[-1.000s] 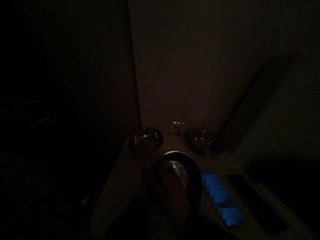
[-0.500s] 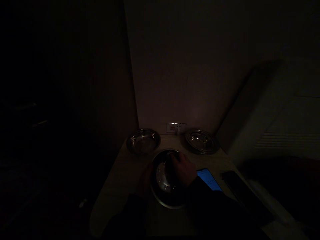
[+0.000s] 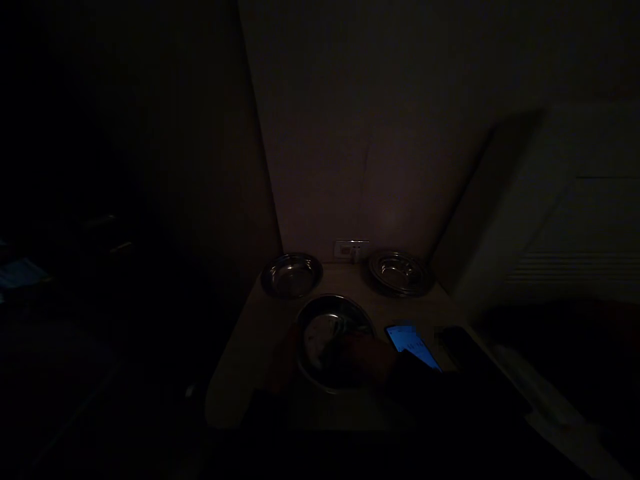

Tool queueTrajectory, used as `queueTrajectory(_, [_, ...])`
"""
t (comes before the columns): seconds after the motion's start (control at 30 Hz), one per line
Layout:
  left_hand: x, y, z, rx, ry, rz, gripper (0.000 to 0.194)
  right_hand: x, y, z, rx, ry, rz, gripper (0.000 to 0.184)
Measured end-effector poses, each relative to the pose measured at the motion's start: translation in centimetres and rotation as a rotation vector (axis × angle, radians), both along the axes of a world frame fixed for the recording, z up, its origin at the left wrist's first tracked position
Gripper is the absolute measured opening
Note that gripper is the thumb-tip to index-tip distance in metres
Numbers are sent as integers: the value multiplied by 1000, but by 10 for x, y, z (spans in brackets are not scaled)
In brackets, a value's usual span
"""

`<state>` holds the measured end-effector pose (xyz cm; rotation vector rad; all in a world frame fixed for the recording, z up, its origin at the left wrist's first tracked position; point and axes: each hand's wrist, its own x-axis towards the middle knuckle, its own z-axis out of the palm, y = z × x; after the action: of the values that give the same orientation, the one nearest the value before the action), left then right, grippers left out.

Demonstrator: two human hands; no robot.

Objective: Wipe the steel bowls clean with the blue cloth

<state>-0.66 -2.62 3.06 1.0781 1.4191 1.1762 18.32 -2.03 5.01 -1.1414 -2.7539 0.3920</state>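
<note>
A shiny round metal plate (image 3: 320, 333) with a raised rim lies in front of me on the small table. My left hand (image 3: 283, 360) is closed on its left rim, though the fingers are barely visible in the dark. Over the right part of the plate is my right hand (image 3: 370, 357), its fingers curled and pressed down inside it. Whatever is under those fingers is too dark to make out. Just right of my right hand a phone (image 3: 413, 345) lies with its blue screen lit.
Another metal plate (image 3: 291, 277) stands at the back left of the table (image 3: 250, 360). Several stacked metal plates (image 3: 400, 273) are at the back right. A wall socket (image 3: 350, 250) sits behind them. A dark flat object (image 3: 475, 360) lies along the right edge.
My right hand has moved from the plate's far right side down toward me, across its inside. The view has shifted slightly and grown darker. The left hand stays at the rim.
</note>
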Motion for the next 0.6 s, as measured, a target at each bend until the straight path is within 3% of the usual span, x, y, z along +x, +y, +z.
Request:
queueTrajectory(0.13, [-13,-14,-5,-43,106,12,18,6,-3,-3,-31,-28,-77,35])
queueTrajectory(0.23, [-22,-25,-4,-117,190,8,24,2,-7,-3,-78,-44,-119,41])
queueTrajectory(0.47, [-19,-41,-3,-229,5,13,43,-19,7,-4,-95,-24,-300,38])
queueTrajectory(0.6, [-17,-41,-9,-127,-66,-33,49,-54,18,-4,-87,76,-388,38])
